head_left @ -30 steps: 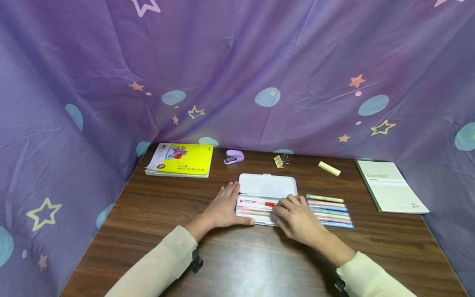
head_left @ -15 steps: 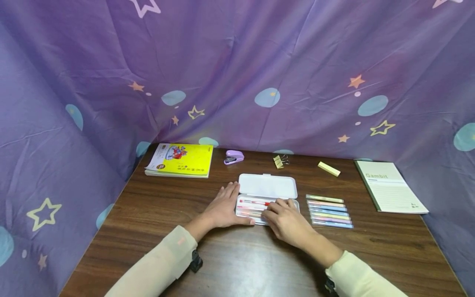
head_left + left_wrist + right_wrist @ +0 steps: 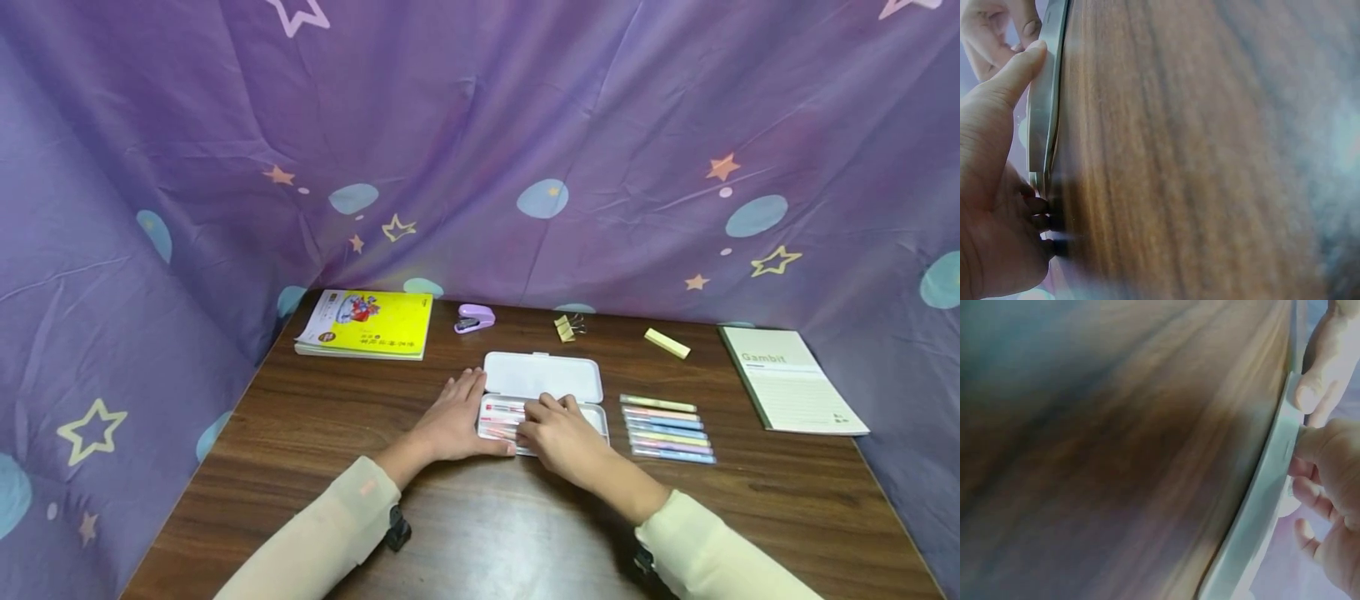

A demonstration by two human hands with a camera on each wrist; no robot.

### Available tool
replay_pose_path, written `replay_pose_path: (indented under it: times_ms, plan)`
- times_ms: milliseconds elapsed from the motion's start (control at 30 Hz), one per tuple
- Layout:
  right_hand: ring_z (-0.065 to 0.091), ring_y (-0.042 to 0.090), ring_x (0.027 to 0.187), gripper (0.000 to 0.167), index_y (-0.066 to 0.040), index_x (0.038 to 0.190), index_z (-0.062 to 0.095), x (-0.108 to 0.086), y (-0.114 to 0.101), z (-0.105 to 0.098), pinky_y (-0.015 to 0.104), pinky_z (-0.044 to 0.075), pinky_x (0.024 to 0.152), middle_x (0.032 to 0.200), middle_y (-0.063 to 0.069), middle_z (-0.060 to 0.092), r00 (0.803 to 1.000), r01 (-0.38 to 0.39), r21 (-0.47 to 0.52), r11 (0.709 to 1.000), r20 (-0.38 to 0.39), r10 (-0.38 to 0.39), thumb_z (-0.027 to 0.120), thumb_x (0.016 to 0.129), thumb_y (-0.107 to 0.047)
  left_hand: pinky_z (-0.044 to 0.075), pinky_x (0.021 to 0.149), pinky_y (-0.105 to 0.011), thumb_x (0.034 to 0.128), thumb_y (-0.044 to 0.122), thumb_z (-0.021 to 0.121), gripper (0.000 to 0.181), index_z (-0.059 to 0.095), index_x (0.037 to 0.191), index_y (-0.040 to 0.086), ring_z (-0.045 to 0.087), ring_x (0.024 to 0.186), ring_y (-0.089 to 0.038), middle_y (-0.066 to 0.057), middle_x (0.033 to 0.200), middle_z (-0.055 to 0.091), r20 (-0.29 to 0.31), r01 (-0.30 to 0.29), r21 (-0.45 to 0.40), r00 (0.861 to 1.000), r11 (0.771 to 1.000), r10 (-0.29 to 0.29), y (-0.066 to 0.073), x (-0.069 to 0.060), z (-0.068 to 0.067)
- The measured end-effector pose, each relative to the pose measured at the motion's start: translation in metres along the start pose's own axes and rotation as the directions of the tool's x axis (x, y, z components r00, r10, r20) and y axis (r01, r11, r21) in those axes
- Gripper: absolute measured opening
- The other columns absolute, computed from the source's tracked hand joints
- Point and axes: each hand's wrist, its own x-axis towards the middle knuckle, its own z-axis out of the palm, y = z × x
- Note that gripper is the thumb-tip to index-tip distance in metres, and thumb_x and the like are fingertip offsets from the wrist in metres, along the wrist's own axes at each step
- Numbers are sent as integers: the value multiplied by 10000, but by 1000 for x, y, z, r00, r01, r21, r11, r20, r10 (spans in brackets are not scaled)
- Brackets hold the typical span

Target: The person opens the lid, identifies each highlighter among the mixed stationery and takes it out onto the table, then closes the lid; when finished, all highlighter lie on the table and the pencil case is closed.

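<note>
An open white pencil case (image 3: 543, 377) lies mid-table, its lid folded back and several pens (image 3: 497, 421) in the left part of its tray. My left hand (image 3: 448, 423) rests at the case's left end, fingers extended along the side and thumb against the front wall. In the left wrist view that thumb (image 3: 1022, 69) presses on the wall. My right hand (image 3: 561, 437) reaches into the tray over the pens with bent fingers. The right wrist view shows its thumb and fingers (image 3: 1310, 494) at the case rim, but whatever is between the fingertips is hidden.
Right of the case lies a row of several pastel pens (image 3: 667, 429). Farther back are a yellow book (image 3: 382, 325), a purple stapler (image 3: 474, 317), binder clips (image 3: 567, 328) and a pale yellow block (image 3: 667, 342). A notebook (image 3: 791, 379) lies at the right.
My right hand has slid left inside the case, uncovering the tray's right end and the left ends of the pen row. The left hand and the case have stayed put.
</note>
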Motion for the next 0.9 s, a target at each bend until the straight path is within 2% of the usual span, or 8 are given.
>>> replay_pose_path:
  times_ms: [200,400,700,900]
  plan:
    - [556,182,905,131,-220,879,773,6,-2,-2,390,476,772,908,-55,606,999,-1,16,1000,39,1,866,951,-279,92,1441,-497,837,851,752,1407,118,1768,6,112,1748,-354,-217,1859,129,4,1,-7,1000,1000,-1,3,0,-1]
    - [557,179,902,103,-217,913,794,6,0,-2,389,479,780,913,-52,612,999,0,30,1000,33,-1,856,961,-284,104,1440,-503,840,837,759,1400,122,1766,2,118,1748,-350,-218,1857,140,5,-3,0,1000,1000,3,4,0,-2]
    - [553,179,912,175,-213,925,766,4,4,-3,392,484,798,948,-51,624,1000,2,33,999,-26,-1,898,915,-328,100,1439,-504,843,822,763,1396,126,1761,-15,115,1749,-352,-225,1856,133,8,-8,-2,1000,1000,8,2,-1,-2]
    - [575,173,925,222,-225,958,772,1,7,-3,390,503,829,970,-59,645,996,31,16,999,-82,-29,938,865,-338,106,1439,-516,841,817,772,1393,139,1758,-18,124,1747,-360,-231,1853,144,4,-7,-10,1000,1000,7,1,-1,-2]
